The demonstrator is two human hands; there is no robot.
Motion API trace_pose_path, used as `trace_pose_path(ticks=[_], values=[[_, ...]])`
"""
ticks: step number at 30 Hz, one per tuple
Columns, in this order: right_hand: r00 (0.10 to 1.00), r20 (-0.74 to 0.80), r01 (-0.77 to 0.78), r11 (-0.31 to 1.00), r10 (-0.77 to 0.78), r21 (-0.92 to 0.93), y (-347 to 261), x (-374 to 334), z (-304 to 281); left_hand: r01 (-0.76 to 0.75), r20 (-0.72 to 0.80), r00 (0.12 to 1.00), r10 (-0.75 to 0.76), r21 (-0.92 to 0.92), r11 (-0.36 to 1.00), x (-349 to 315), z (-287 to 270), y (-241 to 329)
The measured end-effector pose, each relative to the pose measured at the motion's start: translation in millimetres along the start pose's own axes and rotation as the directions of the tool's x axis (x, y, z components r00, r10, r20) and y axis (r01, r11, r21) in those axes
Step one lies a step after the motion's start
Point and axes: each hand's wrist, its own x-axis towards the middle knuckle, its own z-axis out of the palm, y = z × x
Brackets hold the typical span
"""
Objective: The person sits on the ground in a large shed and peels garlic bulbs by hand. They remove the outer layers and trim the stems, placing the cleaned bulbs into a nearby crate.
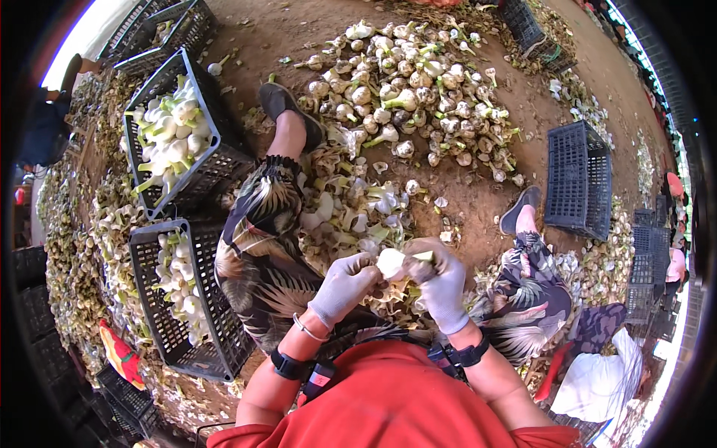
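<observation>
Your left hand [345, 287] and right hand [441, 287], both in pale gloves, meet just below the middle of the frame, closed from either side on one white garlic bulb [391, 263]. The left pinches its skin, and the right grips the end where a green stalk stub shows, so the bulb sits steady between them, held over your lap.

Straight above the hands, between your patterned trouser legs, lies a heap of peeled skins and leaves [351, 213], right where trimmings would drop. Further up, in the upper middle of the frame, a pile of untrimmed garlic [418, 89] rests on the dirt floor [485, 198], within reach of your feet.

At the left, two dark crates [213, 328] hold cleaned white bulbs, close by your left knee. An empty crate [579, 179] stands at the right.
</observation>
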Motion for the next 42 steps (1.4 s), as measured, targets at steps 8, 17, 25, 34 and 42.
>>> trace_pose_path(ticks=[8, 17, 25, 34, 42], values=[[0.82, 0.27, -0.482, 0.356, 0.504, 0.801, 20.5, 1.9, -27.2, -0.077, -0.169, 0.966, 0.196, 0.535, 0.841, -7.3, -8.9, -15.5], [0.858, 0.386, -0.509, 0.659, 0.339, 0.553, -29.7, -0.9, 30.7, -0.354, -0.274, 0.882, 0.384, 0.154, 0.922, -47.6, 6.8, 44.1], [0.873, 0.08, -0.484, 0.835, 0.481, 0.263, 52.7, 48.6, -19.0, -0.08, -0.679, 0.056, 0.732, 0.728, 0.681, -149.6, -140.9, 63.7], [0.935, -0.195, -0.339, 0.91, 0.298, -0.236, 232.0, 128.7, -94.2, -0.237, -0.442, 0.783, 0.437, 0.437, 0.868, -5.2, -26.3, 76.3], [0.987, -0.094, -0.154, 0.93, 0.129, -0.335, 281.2, 173.7, -16.4, -0.068, -0.227, 0.943, 0.244, 0.587, 0.807, 89.1, -9.8, -7.4]])
